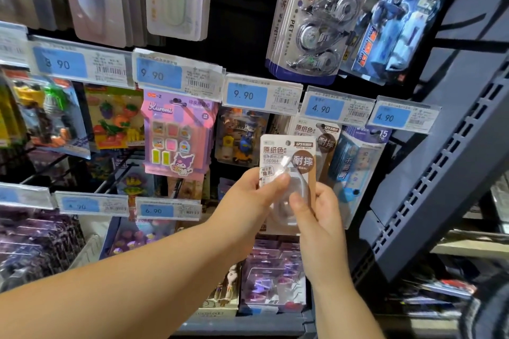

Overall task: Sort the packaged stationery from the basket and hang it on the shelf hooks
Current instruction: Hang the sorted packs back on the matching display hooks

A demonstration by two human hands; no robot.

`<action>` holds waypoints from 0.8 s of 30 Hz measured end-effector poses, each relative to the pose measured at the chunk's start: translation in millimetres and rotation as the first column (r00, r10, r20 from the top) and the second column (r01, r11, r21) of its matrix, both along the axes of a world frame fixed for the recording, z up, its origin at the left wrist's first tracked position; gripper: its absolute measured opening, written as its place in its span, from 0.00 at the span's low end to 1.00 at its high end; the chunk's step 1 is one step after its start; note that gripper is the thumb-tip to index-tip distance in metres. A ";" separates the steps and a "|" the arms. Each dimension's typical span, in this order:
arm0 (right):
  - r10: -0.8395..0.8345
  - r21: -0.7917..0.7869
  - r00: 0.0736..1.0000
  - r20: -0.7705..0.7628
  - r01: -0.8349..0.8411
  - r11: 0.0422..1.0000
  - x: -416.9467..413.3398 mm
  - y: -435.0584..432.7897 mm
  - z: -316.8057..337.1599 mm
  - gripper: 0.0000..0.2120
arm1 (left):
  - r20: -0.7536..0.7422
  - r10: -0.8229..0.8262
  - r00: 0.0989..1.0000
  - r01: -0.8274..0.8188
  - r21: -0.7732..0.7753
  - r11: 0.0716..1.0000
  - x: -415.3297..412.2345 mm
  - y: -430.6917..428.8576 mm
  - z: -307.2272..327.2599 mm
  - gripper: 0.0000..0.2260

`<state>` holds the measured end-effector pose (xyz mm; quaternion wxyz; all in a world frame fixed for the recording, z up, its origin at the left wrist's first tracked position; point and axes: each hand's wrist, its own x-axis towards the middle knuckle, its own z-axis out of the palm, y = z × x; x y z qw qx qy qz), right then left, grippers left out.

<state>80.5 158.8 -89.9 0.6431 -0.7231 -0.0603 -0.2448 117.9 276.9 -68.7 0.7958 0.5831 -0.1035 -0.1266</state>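
Up close, we hold one carded correction tape pack (286, 155) in both hands in front of the shelf, a little below the row of price tags. Our left hand (248, 198) pinches its left edge, thumb on the front and fingers curled behind. Our right hand (319, 215) grips the lower right part, thumb pressed on the clear blister and the other fingers out of sight behind the card. Between them the hands cover most of the blister, so the tape inside shows only as a pale, glare-streaked shape. The card stands nearly upright, and its hang hole (288, 142) at the top is free of any hook.

Just behind and to the right hangs a matching pack (326, 143) under a 4.90 price tag (325, 109); we cannot tell whether the two packs touch, and the hook carrying the hung one is hidden by the tag. A blue carded pack (358, 162) hangs beside it, its lower corner cut off by our right hand. Further left hangs a pink Kuromi eraser pack (173, 135). Above, a three-reel correction tape pack (314, 22) hangs tilted, its top lost at the frame edge. Down below, the purple boxes (272, 278) are too blurred to read. The grey slotted shelf upright (446, 162) leans across the right side.
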 end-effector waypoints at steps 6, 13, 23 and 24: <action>-0.120 0.089 0.992 0.042 0.116 0.989 6.6 -14.9 2.6 0.16 | 0.082 -0.054 0.995 0.044 0.117 0.992 -1.3 -13.2 6.8 0.15; -0.153 0.127 0.988 0.035 0.148 0.981 17.1 -22.4 11.4 0.18 | 0.154 0.026 0.988 -0.056 0.192 0.980 6.0 -27.2 15.3 0.27; -0.183 0.152 0.983 -0.033 0.185 0.971 28.8 -25.6 15.6 0.09 | 0.188 0.087 0.978 -0.141 0.295 0.945 15.6 -33.2 20.7 0.24; -0.179 0.153 0.983 -0.043 0.183 0.971 30.0 -25.6 16.4 0.08 | 0.194 0.099 0.976 -0.157 0.314 0.936 16.4 -33.1 21.3 0.25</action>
